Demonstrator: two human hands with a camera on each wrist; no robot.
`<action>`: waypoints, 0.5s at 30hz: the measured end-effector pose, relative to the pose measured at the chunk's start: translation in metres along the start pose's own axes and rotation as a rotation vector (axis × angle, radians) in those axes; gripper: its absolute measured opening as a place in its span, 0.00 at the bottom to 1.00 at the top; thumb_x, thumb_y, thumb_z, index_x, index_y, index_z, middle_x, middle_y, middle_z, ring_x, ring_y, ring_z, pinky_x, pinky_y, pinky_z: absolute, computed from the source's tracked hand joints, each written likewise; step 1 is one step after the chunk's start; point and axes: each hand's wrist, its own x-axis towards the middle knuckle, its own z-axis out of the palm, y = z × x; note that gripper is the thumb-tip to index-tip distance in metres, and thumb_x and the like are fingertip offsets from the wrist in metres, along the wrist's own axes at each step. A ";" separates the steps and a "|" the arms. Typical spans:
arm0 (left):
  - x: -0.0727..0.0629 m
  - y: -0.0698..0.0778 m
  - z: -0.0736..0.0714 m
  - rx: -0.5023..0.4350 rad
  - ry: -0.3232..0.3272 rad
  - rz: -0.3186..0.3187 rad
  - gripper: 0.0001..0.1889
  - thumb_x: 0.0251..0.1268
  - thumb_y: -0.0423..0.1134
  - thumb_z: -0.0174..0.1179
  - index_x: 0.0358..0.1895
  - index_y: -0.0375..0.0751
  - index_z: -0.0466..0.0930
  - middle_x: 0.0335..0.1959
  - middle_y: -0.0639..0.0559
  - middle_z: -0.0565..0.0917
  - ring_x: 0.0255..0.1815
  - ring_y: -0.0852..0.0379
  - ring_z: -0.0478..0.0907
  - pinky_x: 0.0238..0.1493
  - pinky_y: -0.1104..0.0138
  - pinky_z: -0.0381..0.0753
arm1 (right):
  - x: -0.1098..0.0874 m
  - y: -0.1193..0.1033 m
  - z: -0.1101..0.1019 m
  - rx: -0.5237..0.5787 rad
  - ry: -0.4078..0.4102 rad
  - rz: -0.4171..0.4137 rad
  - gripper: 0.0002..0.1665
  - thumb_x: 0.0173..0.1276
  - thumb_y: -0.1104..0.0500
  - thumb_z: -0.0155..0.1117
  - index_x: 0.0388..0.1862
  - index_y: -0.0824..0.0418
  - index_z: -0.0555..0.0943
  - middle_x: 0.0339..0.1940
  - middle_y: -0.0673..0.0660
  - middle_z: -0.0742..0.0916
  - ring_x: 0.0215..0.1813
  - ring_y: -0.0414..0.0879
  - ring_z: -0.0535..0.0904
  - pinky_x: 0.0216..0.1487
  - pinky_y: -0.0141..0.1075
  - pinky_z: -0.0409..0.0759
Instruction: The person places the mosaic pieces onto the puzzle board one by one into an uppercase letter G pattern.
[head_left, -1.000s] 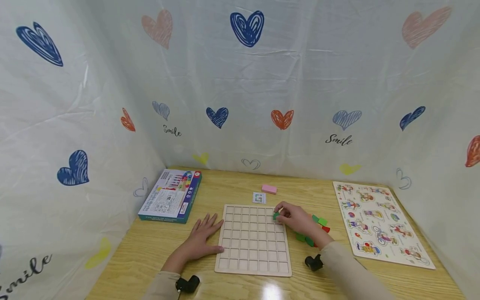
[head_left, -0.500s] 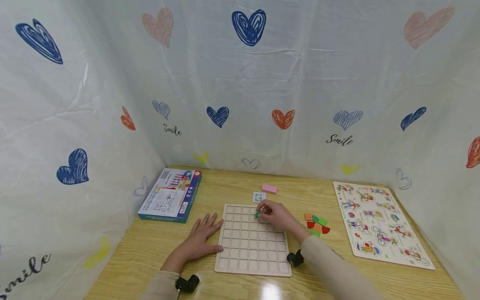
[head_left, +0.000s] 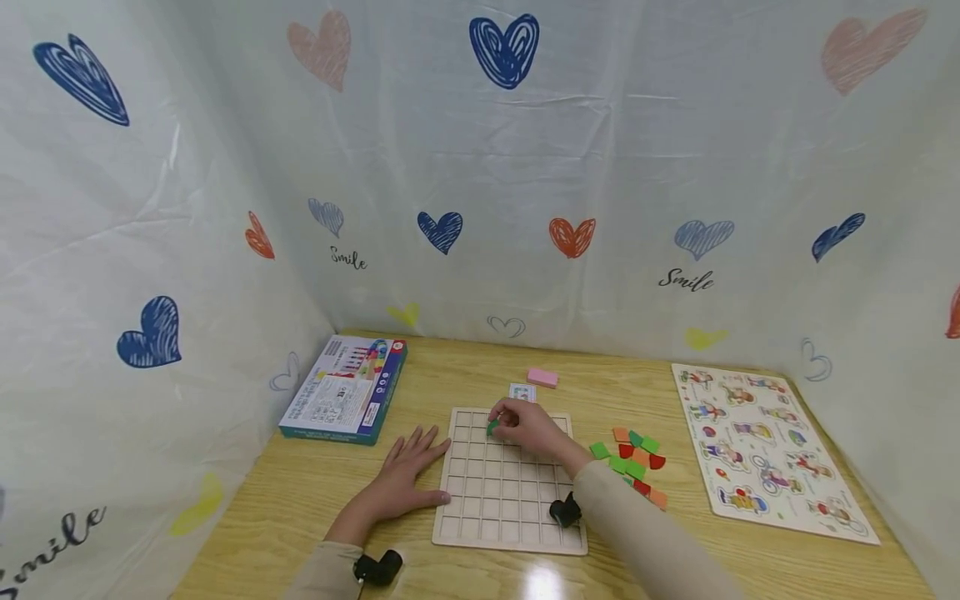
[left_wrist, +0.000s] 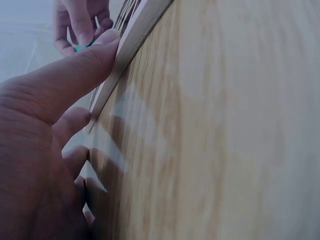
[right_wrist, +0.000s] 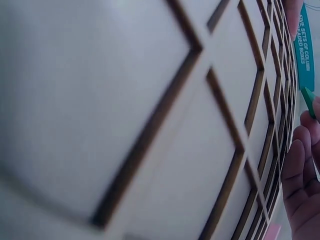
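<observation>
pinching a green piece [head_left: 492, 427] in the head view: right hand [head_left: 525, 427], thumb and fingers curled on it, over the far end of the gridded wooden board [head_left: 510, 507], a bit left of its centre. can't tell whether the piece touches the board. left hand [head_left: 408, 477] is released, palm down on the table [head_left: 300, 517] at the board's left side, fingers spread, thumb tip at the board edge. black wrist camera on the right arm hangs over the board's right part. loose pieces [head_left: 635, 470] in green, red and orange lie scattered just right of the board, partly touching. small printed card [head_left: 522, 392] sits just past the far edge, partly behind the right hand; pink block [head_left: 542, 378] just beyond it. blue-and-teal box [head_left: 345, 387] is at far left, picture puzzle board [head_left: 765, 450] at far right, curtain [head_left: 480, 150] with hearts behind. left wrist view: left thumb big in front, tip against the board's side edge, wood grain filling the right; right hand at the top with a sliver of green at its fingertips. right wrist view: board grid close up and slanted, dark grooves between squares; green piece held at the right edge, teal box side with white lettering behind it.
</observation>
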 end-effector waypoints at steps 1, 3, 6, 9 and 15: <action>0.000 0.000 0.000 -0.003 -0.001 0.000 0.46 0.62 0.60 0.68 0.79 0.43 0.61 0.82 0.38 0.51 0.83 0.34 0.38 0.78 0.38 0.30 | 0.001 -0.001 0.002 0.002 -0.004 0.002 0.07 0.72 0.63 0.67 0.46 0.56 0.84 0.34 0.47 0.82 0.36 0.41 0.76 0.40 0.34 0.77; 0.000 0.001 0.000 -0.006 -0.003 0.001 0.46 0.62 0.60 0.68 0.79 0.43 0.61 0.82 0.38 0.51 0.83 0.33 0.38 0.77 0.38 0.30 | 0.004 -0.003 0.005 -0.007 -0.007 -0.004 0.07 0.72 0.62 0.67 0.46 0.56 0.84 0.33 0.47 0.82 0.35 0.40 0.76 0.39 0.34 0.77; 0.001 0.001 -0.001 -0.010 -0.006 -0.001 0.46 0.63 0.59 0.68 0.80 0.44 0.61 0.83 0.38 0.51 0.83 0.34 0.37 0.78 0.38 0.30 | 0.008 -0.005 0.011 -0.023 -0.013 -0.008 0.06 0.71 0.62 0.68 0.46 0.57 0.83 0.33 0.47 0.82 0.34 0.40 0.75 0.38 0.34 0.76; 0.000 0.000 0.000 -0.008 -0.008 -0.002 0.46 0.63 0.59 0.68 0.80 0.45 0.61 0.83 0.39 0.51 0.83 0.34 0.37 0.78 0.39 0.30 | 0.011 -0.005 0.016 -0.045 -0.018 0.003 0.06 0.71 0.61 0.68 0.45 0.55 0.83 0.32 0.46 0.82 0.33 0.39 0.74 0.36 0.34 0.75; 0.000 -0.003 0.001 -0.003 -0.003 0.004 0.46 0.63 0.60 0.68 0.80 0.45 0.61 0.83 0.39 0.51 0.83 0.35 0.38 0.78 0.39 0.30 | 0.014 -0.006 0.022 -0.103 -0.013 0.033 0.05 0.72 0.58 0.69 0.44 0.49 0.83 0.29 0.44 0.81 0.30 0.38 0.74 0.34 0.33 0.75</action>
